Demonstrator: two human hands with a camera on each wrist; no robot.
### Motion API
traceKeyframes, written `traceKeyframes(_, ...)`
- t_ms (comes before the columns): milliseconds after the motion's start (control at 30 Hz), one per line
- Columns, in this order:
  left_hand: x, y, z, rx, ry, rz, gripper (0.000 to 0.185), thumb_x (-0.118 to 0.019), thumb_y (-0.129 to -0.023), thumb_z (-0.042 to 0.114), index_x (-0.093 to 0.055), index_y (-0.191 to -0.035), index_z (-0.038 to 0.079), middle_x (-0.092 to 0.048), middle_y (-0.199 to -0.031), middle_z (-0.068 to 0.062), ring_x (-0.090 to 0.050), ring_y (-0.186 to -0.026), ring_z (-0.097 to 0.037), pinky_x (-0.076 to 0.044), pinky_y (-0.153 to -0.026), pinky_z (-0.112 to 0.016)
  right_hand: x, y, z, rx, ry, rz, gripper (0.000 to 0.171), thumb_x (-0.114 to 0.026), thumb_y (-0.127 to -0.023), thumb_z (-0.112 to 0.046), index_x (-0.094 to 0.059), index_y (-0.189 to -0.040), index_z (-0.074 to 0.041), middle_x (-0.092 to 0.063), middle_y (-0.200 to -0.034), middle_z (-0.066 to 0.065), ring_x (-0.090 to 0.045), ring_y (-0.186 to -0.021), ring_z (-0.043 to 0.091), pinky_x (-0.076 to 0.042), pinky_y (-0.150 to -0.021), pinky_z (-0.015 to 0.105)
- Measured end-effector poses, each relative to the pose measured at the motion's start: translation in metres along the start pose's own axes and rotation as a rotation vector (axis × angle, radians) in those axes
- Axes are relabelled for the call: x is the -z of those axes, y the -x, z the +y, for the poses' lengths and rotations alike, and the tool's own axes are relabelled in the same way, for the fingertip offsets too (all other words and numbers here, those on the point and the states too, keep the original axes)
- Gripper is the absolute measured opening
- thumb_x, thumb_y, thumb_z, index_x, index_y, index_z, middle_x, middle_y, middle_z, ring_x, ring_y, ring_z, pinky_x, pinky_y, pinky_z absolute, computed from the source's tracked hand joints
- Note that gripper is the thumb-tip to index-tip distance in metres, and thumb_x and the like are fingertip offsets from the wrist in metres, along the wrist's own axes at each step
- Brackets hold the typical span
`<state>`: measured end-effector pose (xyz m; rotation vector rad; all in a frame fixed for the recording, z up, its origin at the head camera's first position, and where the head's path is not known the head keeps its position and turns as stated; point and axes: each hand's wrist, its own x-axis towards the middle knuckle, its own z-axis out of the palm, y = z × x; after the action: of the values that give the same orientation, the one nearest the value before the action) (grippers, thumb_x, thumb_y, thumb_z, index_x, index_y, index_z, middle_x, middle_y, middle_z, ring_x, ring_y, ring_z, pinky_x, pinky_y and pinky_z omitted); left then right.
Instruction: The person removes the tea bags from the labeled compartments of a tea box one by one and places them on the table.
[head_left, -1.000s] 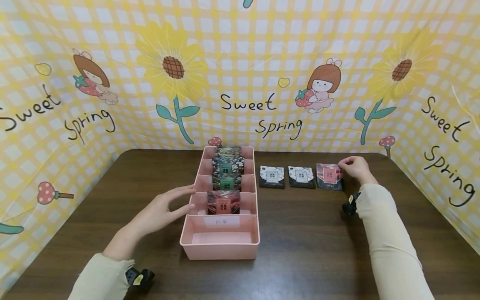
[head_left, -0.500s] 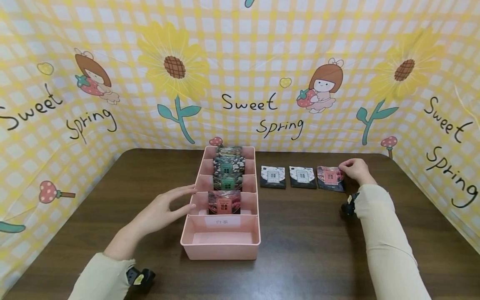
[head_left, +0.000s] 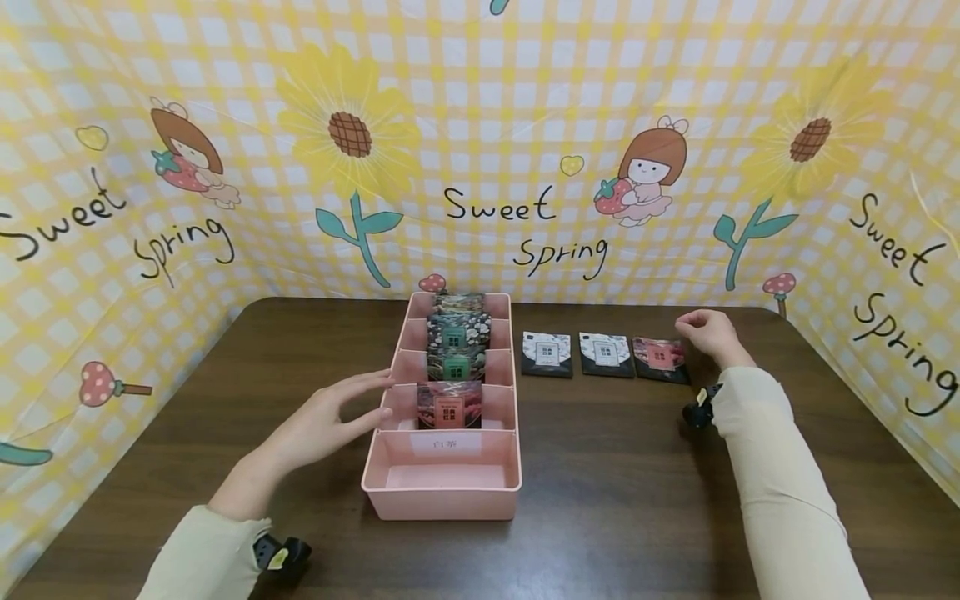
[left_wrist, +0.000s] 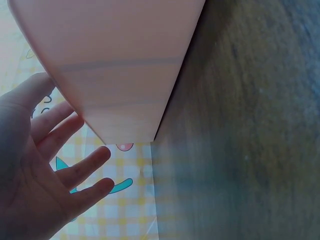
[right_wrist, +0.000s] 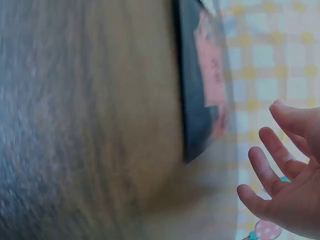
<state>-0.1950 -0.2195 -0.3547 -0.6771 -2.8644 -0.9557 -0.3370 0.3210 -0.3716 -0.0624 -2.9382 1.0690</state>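
My left hand (head_left: 324, 418) rests its thumb and fingertips along the left rim of a long pink divided box (head_left: 442, 504), fingers spread. In the left wrist view, the same hand (left_wrist: 55, 165) lies beside the box's side wall (left_wrist: 120, 70). My right hand (head_left: 712, 335) hovers just beyond the right corner of a red-and-black tea sachet (head_left: 660, 360) and holds nothing. The right wrist view shows this hand (right_wrist: 295, 175) apart from the sachet (right_wrist: 200, 95), its fingers loosely bent. Two white-and-black tea sachets (head_left: 546, 354) lie flat left of the red one, in a row.
In the box stand a red sachet (head_left: 448, 406), a green sachet (head_left: 453, 365) and others behind. The front compartment bears a white label (head_left: 446, 443). A yellow checked cloth (head_left: 480, 125) rises behind the brown table (head_left: 615, 517).
My right hand has let go of the red-and-black sachet and lifted slightly; the sachet now lies flat in the row. The left hand and the box stay in place.
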Motion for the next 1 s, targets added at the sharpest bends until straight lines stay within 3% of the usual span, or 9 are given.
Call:
traceKeyframes(167,0.000,0.000,0.000,-0.018,-0.008,0.008,0.047,-0.061,-0.090,0.032,-0.054,-0.131,0.010,-0.051,-0.138,-0.013,-0.047,-0.128,-0.034,-0.039,-0.103,-0.055,0.005,0.007,-0.019,0.067,-0.028,-0.021,0.044,-0.044,-0.098,-0.029,-0.052,-0.119,0.009,-0.050,-0.123,0.032,-0.047,-0.114,0.043,-0.039,-0.099,0.055)
traceKeyframes(533,0.000,0.000,0.000,-0.019,-0.011,0.007,0.047,-0.061,-0.090,0.031,-0.053,-0.131,0.010,-0.052,-0.137,-0.015,-0.047,-0.128,-0.035,-0.039,-0.103,-0.055,0.005,0.019,-0.071,0.229,-0.067,-0.027,0.040,-0.050,-0.096,-0.030,-0.055,-0.114,0.005,-0.054,-0.121,0.028,-0.052,-0.115,0.043,-0.046,-0.093,0.051)
traceKeyframes(700,0.000,0.001,0.001,-0.015,-0.006,0.002,0.047,-0.061,-0.091,0.031,-0.053,-0.131,0.009,-0.051,-0.137,-0.015,-0.046,-0.128,-0.036,-0.039,-0.103,-0.056,-0.001,0.033,-0.100,0.307,-0.098,0.000,0.035,-0.054,-0.095,-0.027,-0.059,-0.111,0.004,-0.060,-0.114,0.025,-0.058,-0.107,0.037,-0.049,-0.089,0.044)
traceKeyframes(900,0.000,0.000,0.001,-0.017,-0.004,0.002,0.047,-0.061,-0.091,0.031,-0.053,-0.131,0.009,-0.052,-0.137,-0.015,-0.047,-0.128,-0.036,-0.039,-0.103,-0.056,-0.011,0.050,-0.131,0.374,-0.182,-0.082,0.031,-0.057,-0.094,-0.025,-0.060,-0.109,0.002,-0.061,-0.110,0.020,-0.057,-0.102,0.024,-0.045,-0.099,0.047)
traceKeyframes(1000,0.000,0.000,0.001,-0.019,-0.004,0.004,0.047,-0.060,-0.091,0.031,-0.053,-0.131,0.009,-0.052,-0.137,-0.015,-0.047,-0.128,-0.036,-0.039,-0.103,-0.056,-0.018,0.057,-0.144,0.443,-0.207,-0.109,0.026,-0.059,-0.092,-0.021,-0.062,-0.105,0.001,-0.063,-0.104,0.018,-0.058,-0.093,0.015,-0.046,-0.097,0.043)
